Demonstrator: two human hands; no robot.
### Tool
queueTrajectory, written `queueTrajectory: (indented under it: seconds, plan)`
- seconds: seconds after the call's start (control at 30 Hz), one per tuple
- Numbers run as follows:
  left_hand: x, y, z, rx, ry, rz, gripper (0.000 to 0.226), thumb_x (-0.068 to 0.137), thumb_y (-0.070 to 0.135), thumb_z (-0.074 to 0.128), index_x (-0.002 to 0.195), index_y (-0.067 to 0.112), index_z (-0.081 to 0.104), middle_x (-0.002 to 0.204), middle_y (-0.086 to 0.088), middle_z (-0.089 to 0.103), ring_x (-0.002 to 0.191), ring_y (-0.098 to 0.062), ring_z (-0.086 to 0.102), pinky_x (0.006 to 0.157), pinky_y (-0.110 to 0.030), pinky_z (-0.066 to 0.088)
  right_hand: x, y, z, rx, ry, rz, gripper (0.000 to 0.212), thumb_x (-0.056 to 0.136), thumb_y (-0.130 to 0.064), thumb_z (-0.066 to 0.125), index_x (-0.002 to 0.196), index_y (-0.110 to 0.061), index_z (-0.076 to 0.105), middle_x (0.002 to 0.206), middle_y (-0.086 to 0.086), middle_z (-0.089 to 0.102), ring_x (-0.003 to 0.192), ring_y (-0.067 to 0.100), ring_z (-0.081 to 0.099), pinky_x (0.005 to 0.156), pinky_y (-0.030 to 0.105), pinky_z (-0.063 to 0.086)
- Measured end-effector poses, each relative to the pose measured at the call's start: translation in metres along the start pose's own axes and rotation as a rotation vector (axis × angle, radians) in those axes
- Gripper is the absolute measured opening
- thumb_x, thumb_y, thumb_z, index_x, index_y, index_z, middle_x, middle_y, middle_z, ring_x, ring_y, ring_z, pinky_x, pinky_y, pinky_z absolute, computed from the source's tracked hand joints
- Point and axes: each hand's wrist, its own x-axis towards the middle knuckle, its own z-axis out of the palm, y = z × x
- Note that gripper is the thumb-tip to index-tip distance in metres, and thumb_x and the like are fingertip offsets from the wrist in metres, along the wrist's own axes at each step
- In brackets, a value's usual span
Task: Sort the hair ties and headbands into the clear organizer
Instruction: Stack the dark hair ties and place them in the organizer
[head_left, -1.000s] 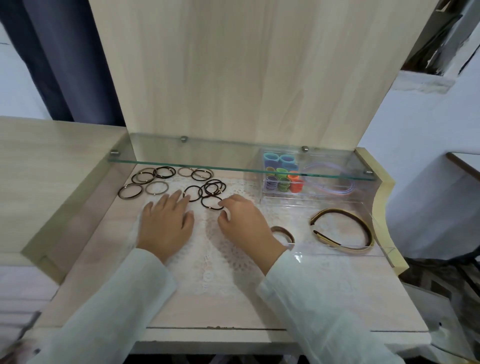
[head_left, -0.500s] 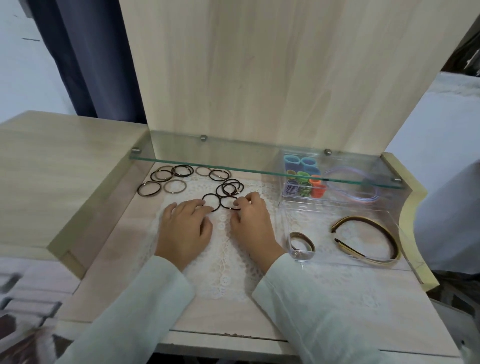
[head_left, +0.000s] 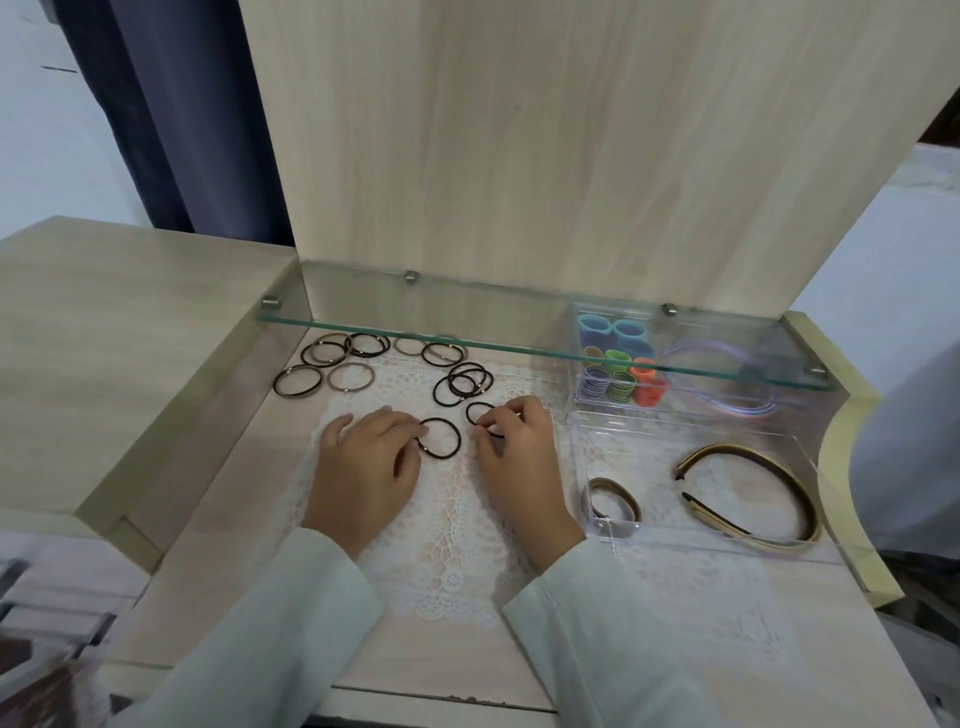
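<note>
**Two ties gathered, organizer waiting at right**

Both hands work low on the lace mat (head_left: 447, 551), probably so each can lift one flat tie from the loose ties (head_left: 464, 382) farther back under the glass shelf (head_left: 519, 357). The right hand (head_left: 514, 452) pinches the right tie (head_left: 469, 413) at its near rim. The left hand (head_left: 363, 462) curls its fingertips onto the left tie (head_left: 459, 436); pinch or mere press cannot be told. Both ties lie flat, near-round, with no real long axis. The organizer (head_left: 615, 531) sits just right of the right hand. In it a headband (head_left: 753, 457) lies flat, open ends pointing left, long axis running far-left to near-right.
</note>
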Motion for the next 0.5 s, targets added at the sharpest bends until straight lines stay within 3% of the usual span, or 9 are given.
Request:
queueTrajectory:
  seconds: [0.07, 0.17, 0.37, 0.5]
  plan:
    - [0.0003, -0.0013, -0.001, -0.035, 0.024, 0.047, 0.026, 0.088, 0.033, 0.05, 0.093, 0.028, 0.075, 0.096, 0.016, 0.069, 0.093, -0.01, 0.066, 0.095, -0.045, 0.042, -0.0006, 0.0011, -0.0003, 0.006, 0.037, 0.005, 0.006, 0.087, -0.013, 0.066, 0.09, -0.009, 0.069, 0.095, 0.002, 0.053, 0.091, 0.017, 0.049, 0.074, 0.025, 0.044]
    - [0.0014, -0.0018, -0.0001, -0.081, 0.027, 0.078, 0.019, 0.088, 0.033, 0.057, 0.092, 0.028, 0.075, 0.093, 0.017, 0.066, 0.088, -0.007, 0.064, 0.091, -0.041, 0.043, 0.0009, 0.0042, -0.0003, 0.047, 0.022, 0.025, 0.009, 0.088, -0.013, 0.065, 0.095, -0.01, 0.07, 0.092, 0.002, 0.057, 0.087, 0.018, 0.054, 0.075, 0.026, 0.046]
    - [0.0015, -0.0046, 0.0037, -0.137, -0.061, 0.003, 0.029, 0.089, 0.038, 0.049, 0.101, 0.027, 0.073, 0.111, 0.014, 0.068, 0.116, -0.012, 0.061, 0.104, -0.047, 0.04, 0.0018, 0.0064, -0.0037, 0.11, -0.053, 0.081, 0.015, 0.085, -0.006, 0.066, 0.098, -0.006, 0.073, 0.097, 0.0, 0.057, 0.094, 0.015, 0.056, 0.086, 0.024, 0.048]
    - [-0.0001, -0.0019, 0.0022, -0.144, -0.058, -0.01, 0.029, 0.088, 0.042, 0.049, 0.096, 0.027, 0.073, 0.112, 0.014, 0.069, 0.122, -0.011, 0.058, 0.108, -0.045, 0.034, 0.0013, 0.0077, -0.0021, 0.082, -0.017, 0.066, 0.015, 0.082, -0.004, 0.066, 0.096, -0.003, 0.071, 0.098, 0.003, 0.056, 0.09, 0.017, 0.056, 0.083, 0.025, 0.049]
